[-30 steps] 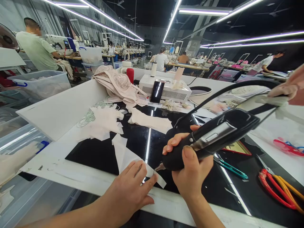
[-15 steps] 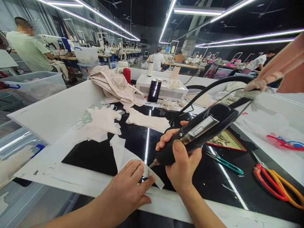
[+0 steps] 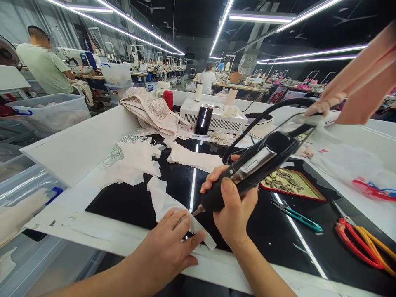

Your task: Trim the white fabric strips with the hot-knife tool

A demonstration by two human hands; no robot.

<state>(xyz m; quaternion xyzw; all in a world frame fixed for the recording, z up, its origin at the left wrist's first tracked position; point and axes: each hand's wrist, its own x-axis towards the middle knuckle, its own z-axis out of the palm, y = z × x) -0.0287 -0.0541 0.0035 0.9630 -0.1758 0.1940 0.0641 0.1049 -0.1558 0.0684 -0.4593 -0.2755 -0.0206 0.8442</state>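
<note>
I have the right hand (image 3: 233, 214) wrapped round the lower barrel of a black corded handpiece (image 3: 253, 165), thumb along its near side. Its pointed metal tip (image 3: 199, 210) sits down-left of that grip, at the edge of a white fabric piece (image 3: 161, 192); I cannot tell whether it touches. The left hand (image 3: 171, 239) lies over that fabric, fingers bent and pressing it onto the glossy black worktop (image 3: 123, 202); whether thumb and finger pinch it, I cannot tell.

I judge the fabric light, limp and likely to slide on this gloss, so flat fingertips near the edge hold it best. The handpiece looks rigid and rather bulky, best held low by the tip.

Behind my right grip, the black cable and a hanging pink cloth (image 3: 365, 82) crowd the upper side. To its right lie a shallow tray (image 3: 309, 192), teal snips (image 3: 305, 220) and red-and-orange-handled scissors (image 3: 340, 227). Beyond the left fingers rest pale fabric scraps (image 3: 136, 159).
</note>
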